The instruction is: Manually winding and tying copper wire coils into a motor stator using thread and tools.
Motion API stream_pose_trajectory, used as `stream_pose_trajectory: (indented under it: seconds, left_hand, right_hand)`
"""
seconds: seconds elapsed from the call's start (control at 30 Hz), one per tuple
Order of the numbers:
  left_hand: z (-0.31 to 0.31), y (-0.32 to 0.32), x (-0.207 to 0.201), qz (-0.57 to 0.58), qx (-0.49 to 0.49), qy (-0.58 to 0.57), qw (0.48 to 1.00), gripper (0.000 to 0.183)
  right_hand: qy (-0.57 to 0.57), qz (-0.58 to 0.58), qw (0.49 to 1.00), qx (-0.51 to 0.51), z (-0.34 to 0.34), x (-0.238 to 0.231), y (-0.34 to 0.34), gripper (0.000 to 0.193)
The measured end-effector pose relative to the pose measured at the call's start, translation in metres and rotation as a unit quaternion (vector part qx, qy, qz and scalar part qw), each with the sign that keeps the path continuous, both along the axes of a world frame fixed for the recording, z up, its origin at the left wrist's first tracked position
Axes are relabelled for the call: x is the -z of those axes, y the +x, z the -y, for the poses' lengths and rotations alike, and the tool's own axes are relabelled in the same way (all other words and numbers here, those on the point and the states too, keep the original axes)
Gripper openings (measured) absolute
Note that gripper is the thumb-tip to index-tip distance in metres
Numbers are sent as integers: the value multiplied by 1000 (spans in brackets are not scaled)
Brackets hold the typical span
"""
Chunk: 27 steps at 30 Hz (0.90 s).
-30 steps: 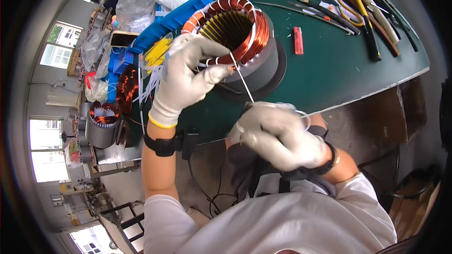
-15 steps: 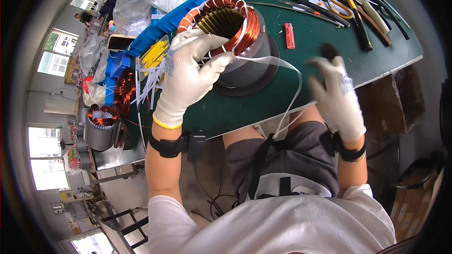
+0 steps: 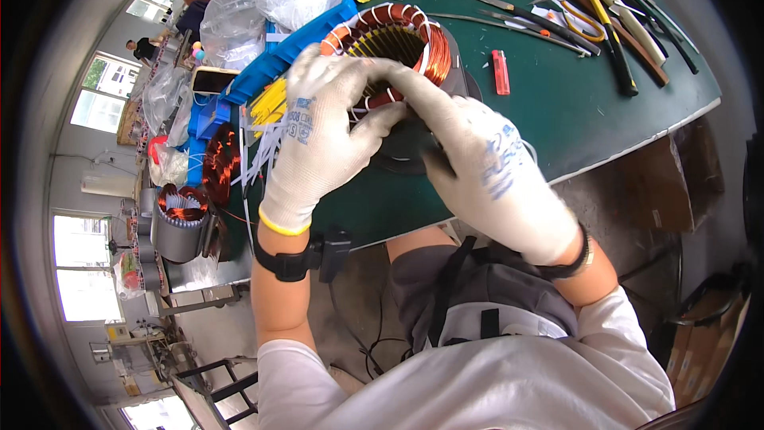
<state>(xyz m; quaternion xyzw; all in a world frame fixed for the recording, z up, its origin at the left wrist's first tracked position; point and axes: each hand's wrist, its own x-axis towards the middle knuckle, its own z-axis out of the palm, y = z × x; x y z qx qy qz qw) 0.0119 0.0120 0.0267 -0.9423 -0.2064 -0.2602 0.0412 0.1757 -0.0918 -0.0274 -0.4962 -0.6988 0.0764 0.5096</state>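
A motor stator (image 3: 436,56) with copper windings laced in white cord stands on the green bench top. My left hand (image 3: 322,131), in a white knit glove, is closed on the near rim of its windings, thumb in front. My right hand (image 3: 497,163), gloved alike, reaches across from the right. Its long finger stretches to the rim and meets my left fingers; a darker, blurred fingertip sits lower, apart from it. The remaining right fingers are hidden. A short bit of white cord (image 3: 530,149) shows beyond my right hand. Where the hands meet, the cord is covered.
A red lighter (image 3: 500,73) lies right of the stator. Scissors, a hammer (image 3: 611,48) and several other tools lie at the far right. Yellow and white strips (image 3: 270,103), a blue tray (image 3: 278,52), a phone (image 3: 213,80) and another wound stator (image 3: 179,231) are leftward. Two people stand far off.
My right hand has come in from the right edge to the stator rim beside my left hand. The long cord span between rim and lap is now mostly hidden. My left hand keeps its hold.
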Motion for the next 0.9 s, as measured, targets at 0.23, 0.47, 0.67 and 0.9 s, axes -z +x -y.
stream_pose_trajectory:
  seconds: [0.23, 0.47, 0.67, 0.9]
  left_hand:
    - [-15, -8, -6, -109, 17, -136, 985, 40]
    - [-8, -1, -10, -55, 6, -197, 979, 38]
    - [-13, -1, -3, -30, 36, -221, 974, 39]
    - [-13, -9, 0, -107, 28, -54, 992, 45]
  right_hand:
    - [-11, -60, 998, -3, 8, -13, 14, 53]
    - [-22, -162, 986, 34, 46, -18, 25, 49]
    - [-19, -134, 991, 20, 16, 1, 9, 45]
    - [20, -91, 992, 82, -13, -14, 23, 38]
